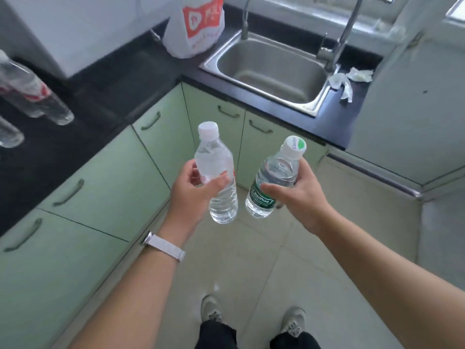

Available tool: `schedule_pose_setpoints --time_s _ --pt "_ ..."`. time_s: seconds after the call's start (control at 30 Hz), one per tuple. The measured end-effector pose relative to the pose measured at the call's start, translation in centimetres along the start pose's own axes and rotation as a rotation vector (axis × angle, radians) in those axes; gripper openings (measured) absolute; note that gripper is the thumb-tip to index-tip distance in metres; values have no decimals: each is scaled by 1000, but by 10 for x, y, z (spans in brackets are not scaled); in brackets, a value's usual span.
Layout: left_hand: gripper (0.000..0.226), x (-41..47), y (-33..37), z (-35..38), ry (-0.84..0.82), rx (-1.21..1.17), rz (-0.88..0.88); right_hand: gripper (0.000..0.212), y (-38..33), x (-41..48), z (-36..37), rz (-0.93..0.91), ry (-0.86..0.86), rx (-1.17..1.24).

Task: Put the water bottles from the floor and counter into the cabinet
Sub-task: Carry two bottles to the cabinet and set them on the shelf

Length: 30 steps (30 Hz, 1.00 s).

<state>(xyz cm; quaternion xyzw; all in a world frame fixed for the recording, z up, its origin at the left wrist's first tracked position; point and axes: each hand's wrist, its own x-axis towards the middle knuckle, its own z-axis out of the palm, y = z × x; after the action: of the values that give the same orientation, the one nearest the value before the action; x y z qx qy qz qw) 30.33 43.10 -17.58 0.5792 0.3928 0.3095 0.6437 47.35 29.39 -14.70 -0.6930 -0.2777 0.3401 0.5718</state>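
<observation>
**What you cannot make out from here**

The counter bottles (pixel 32 94) at your left are blurred and run off the picture's edge, so you cannot count them or read their labels. The bag (pixel 196 26) and the taps (pixel 344 34) are cut off at the top. Your left hand (pixel 193 192) covers most of the label on the left bottle (pixel 214 152). Your right hand (pixel 299 192) hides the far side of the right bottle (pixel 276 172). The white crumpled thing (pixel 344 81) beside the sink (pixel 271 59) is too blurred to name. Your legs (pixel 216 333) are cut off at the bottom.

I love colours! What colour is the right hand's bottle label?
The label is dark green with white writing; head view.
</observation>
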Motion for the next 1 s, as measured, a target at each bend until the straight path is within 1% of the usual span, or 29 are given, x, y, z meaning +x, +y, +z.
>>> schedule_pose_setpoints --time_s 0.17,0.23,0.33,0.5,0.63,0.73,0.87,1.0 --pt "40 -19 50 -59 65 16 60 53 -58 -18 47 -81 -38 75" --pt "41 -26 65 -80 107 -10 78 51 -71 -21 65 -107 -56 93" --pt "44 -38 79 -107 163 -9 91 48 -85 -26 92 -134 -103 135" --pt "40 -53 86 -138 275 -1 106 45 -96 -22 127 -117 -210 194" --pt "38 -57 87 -153 361 -13 86 47 -98 -5 151 -92 -286 183" --pt "43 -54 87 -161 464 -25 56 53 -103 11 167 -82 -341 160" --pt "43 -52 92 -170 609 12 37 40 -112 37 186 -90 -471 108" --pt "41 -56 101 -175 778 43 43 36 -123 63 210 -97 -629 51"
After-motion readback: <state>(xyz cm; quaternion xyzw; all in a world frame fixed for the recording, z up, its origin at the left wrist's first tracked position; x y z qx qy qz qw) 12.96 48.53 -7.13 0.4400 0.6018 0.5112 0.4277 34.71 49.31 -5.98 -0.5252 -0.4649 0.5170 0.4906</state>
